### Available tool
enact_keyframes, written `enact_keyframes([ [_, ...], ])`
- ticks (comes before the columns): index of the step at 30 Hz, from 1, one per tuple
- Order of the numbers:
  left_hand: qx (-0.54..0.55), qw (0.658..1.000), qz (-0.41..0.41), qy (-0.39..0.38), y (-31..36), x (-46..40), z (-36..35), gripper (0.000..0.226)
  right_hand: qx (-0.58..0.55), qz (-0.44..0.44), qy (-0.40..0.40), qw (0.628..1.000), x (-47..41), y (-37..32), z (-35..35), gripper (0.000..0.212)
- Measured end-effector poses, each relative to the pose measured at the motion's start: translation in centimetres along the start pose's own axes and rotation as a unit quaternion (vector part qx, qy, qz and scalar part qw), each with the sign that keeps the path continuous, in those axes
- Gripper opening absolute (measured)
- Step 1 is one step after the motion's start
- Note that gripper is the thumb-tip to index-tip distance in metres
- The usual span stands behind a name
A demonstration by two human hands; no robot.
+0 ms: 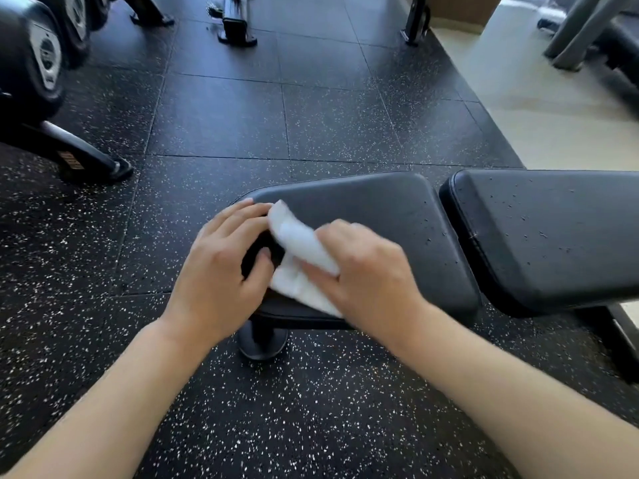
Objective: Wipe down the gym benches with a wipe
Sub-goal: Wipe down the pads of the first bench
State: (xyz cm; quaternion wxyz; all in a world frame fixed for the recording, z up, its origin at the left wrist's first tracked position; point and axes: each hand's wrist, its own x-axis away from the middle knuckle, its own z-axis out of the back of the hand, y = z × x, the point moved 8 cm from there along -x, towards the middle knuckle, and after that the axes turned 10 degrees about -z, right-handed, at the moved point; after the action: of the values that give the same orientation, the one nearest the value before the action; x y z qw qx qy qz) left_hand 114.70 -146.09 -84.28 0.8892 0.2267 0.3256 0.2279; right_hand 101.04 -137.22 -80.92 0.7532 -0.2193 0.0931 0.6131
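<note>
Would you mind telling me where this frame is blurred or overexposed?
Head view: the right hand and white wipe are motion-blurred on the seat pad; the pale floor at upper right is washed out by daylight; wide-angle bending curves the edges.

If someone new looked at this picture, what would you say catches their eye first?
The white wipe stands out at centre against the dark seat pad, held by the right hand while the left hand rests at the pad's near end. To the right, the longer back pad is dotted with droplets, above the speckled black floor.
</note>
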Motion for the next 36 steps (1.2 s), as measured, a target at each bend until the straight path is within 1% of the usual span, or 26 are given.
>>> enact_keyframes([
  [3, -0.014, 1.000, 0.006, 0.004, 0.4, -0.1, -0.2, 0.038, 0.031, -0.141, 0.037, 0.989, -3.4, 7.4, 1.2, 0.028],
  [5, -0.016, 1.000, 0.012, 0.012, 0.4, 0.0, -0.2, 0.037, 0.024, -0.172, 0.049, 0.984, -4.7, 9.9, 2.1, 0.028],
  [6, -0.017, 1.000, 0.012, 0.018, 0.4, 0.0, -0.2, 0.037, 0.019, -0.168, 0.042, 0.985, -4.8, 9.7, 2.0, 0.027],
  [8, -0.020, 0.999, 0.013, 0.033, 0.5, 0.1, -0.2, 0.036, -0.003, -0.134, 0.024, 0.991, -4.1, 6.5, 1.5, 0.021],
  [10, -0.015, 0.998, 0.020, 0.054, 0.5, 0.1, -0.1, 0.037, -0.041, -0.066, 0.017, 0.997, -2.4, 1.6, 0.6, 0.021],
  [12, -0.011, 0.997, 0.021, 0.070, 0.4, 0.0, -0.1, 0.039, -0.036, -0.002, -0.002, 0.999, -0.7, -1.7, -0.5, 0.028],
  [13, -0.013, 0.997, 0.019, 0.071, 0.4, -0.1, -0.1, 0.039, -0.032, 0.014, -0.016, 0.999, -0.5, -1.8, -0.9, 0.028],
  [14, -0.019, 0.997, 0.015, 0.068, 0.5, -0.2, -0.2, 0.038, -0.033, 0.011, -0.023, 0.999, -0.8, -1.1, -1.0, 0.028],
  [16, -0.039, 0.998, 0.010, 0.054, 0.8, -0.5, -0.3, 0.036, -0.031, -0.042, -0.002, 0.999, -2.6, 2.3, -0.3, 0.024],
  [18, -0.062, 0.997, 0.017, 0.036, 1.3, -0.8, -0.6, 0.035, -0.023, -0.118, 0.029, 0.992, -4.8, 7.3, 0.6, 0.022],
  [20, -0.073, 0.997, 0.030, 0.027, 1.6, -0.9, -0.7, 0.034, -0.007, -0.179, 0.018, 0.984, -6.2, 11.3, 0.9, 0.023],
  [21, -0.075, 0.996, 0.034, 0.025, 1.7, -1.0, -0.8, 0.034, -0.004, -0.187, 0.015, 0.982, -6.2, 11.9, 0.8, 0.025],
  [23, -0.083, 0.996, 0.036, 0.016, 1.9, -1.0, -0.9, 0.036, -0.007, -0.163, 0.013, 0.986, -5.3, 10.3, 0.5, 0.025],
  [26, -0.108, 0.993, 0.037, -0.009, 2.2, -1.3, -1.4, 0.041, -0.037, -0.062, 0.007, 0.997, -2.5, 4.0, 0.2, 0.028],
  [28, -0.116, 0.992, 0.032, -0.025, 2.7, -1.9, -2.1, 0.043, -0.051, -0.022, -0.002, 0.998, -1.0, 2.2, 0.4, 0.034],
  [32, -0.094, 0.993, 0.010, -0.075, 4.3, -3.2, -3.9, 0.049, -0.066, -0.023, -0.042, 0.997, 0.8, 4.8, 1.7, 0.037],
  [36, -0.088, 0.989, -0.009, -0.116, 5.8, -4.4, -5.9, 0.049, -0.043, 0.036, -0.049, 0.997, 3.5, 8.3, 3.4, 0.030],
])
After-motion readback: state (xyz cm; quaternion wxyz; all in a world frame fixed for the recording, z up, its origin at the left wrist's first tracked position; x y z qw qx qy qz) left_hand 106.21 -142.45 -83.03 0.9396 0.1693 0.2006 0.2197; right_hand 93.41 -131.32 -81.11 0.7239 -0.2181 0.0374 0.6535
